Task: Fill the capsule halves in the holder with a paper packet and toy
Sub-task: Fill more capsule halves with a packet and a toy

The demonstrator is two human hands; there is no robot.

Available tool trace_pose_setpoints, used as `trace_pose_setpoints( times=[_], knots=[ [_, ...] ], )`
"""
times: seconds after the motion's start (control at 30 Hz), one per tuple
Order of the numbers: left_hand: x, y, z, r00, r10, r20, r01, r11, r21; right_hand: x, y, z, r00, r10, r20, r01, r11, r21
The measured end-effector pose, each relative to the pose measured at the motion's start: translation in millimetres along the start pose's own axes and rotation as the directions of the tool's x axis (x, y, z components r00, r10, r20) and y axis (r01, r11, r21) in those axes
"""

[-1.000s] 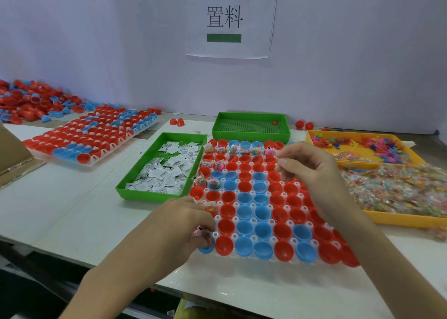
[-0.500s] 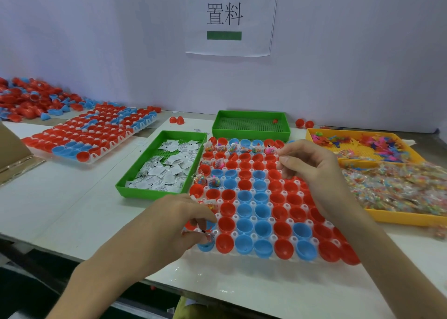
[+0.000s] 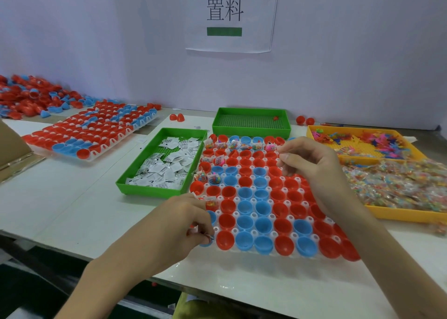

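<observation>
The white holder (image 3: 251, 201) lies in front of me, packed with open red and blue capsule halves (image 3: 262, 224). Toy packets (image 3: 244, 147) sit in its far row and in a few left-side cups. My left hand (image 3: 179, 224) is curled over the near-left corner and pinches a small toy packet (image 3: 207, 237) above a blue half. My right hand (image 3: 312, 164) hovers over the far right of the holder with curled fingers, thumb against forefinger, beside a pink toy (image 3: 270, 147). Whatever it may hold is hidden.
A green tray (image 3: 135, 173) of white paper packets (image 3: 167, 166) lies left of the holder, and another green tray (image 3: 251, 122) lies behind it. A yellow tray (image 3: 406, 216) of bagged toys is on the right. A second filled holder (image 3: 92, 134) and loose capsule halves (image 3: 29, 98) lie far left.
My left hand has stayed at the near-left corner, its fingers working on the small packet. My right hand has barely shifted over the far right of the holder.
</observation>
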State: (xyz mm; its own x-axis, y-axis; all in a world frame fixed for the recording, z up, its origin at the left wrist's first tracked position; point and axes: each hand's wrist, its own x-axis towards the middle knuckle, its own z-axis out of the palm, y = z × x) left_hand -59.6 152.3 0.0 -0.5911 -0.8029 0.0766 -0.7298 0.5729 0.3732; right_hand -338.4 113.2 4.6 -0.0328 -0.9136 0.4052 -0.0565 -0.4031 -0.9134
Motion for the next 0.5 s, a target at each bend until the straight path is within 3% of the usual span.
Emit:
trace_pose_setpoints(
  times=[0.5],
  knots=[
    [-3.0,-1.1,-8.9,0.999,-0.019,-0.029,0.017,0.998,-0.063,2.0,3.4,-4.7,1.000,-0.005,-0.018,0.004,1.000,-0.018]
  ],
)
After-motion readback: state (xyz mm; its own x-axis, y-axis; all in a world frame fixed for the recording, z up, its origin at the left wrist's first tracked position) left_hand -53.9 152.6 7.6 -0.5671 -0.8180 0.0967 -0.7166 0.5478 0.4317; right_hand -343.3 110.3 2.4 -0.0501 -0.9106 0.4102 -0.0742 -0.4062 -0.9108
